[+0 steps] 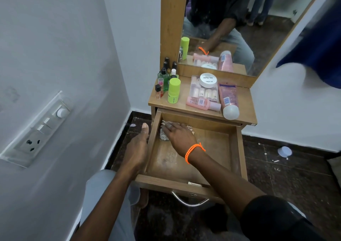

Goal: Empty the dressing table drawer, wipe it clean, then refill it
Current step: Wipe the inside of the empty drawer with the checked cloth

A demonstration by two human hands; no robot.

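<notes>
Wiping the back-left corner of the open, emptied drawer.

The drawer point(191, 159), at the centre of the frame, is pulled fully out, its long axis running from the handle at the bottom up toward the counter point(245, 100). The right hand point(180, 135) reaches into its upper-left corner, fingers point(170, 128) spread flat, pressing a pale cloth point(164, 136) directly under them against the left wall. The left hand point(137, 146) is just left of it, gripping the drawer's left rim, thumb up. The unwiped floor lies down and right of the cloth, so the right hand is nearer. Counted on the counter: two pink tubes, one lime-green bottle, one white jar on one clear case, and a cluster of small bottles too crowded to count.
</notes>
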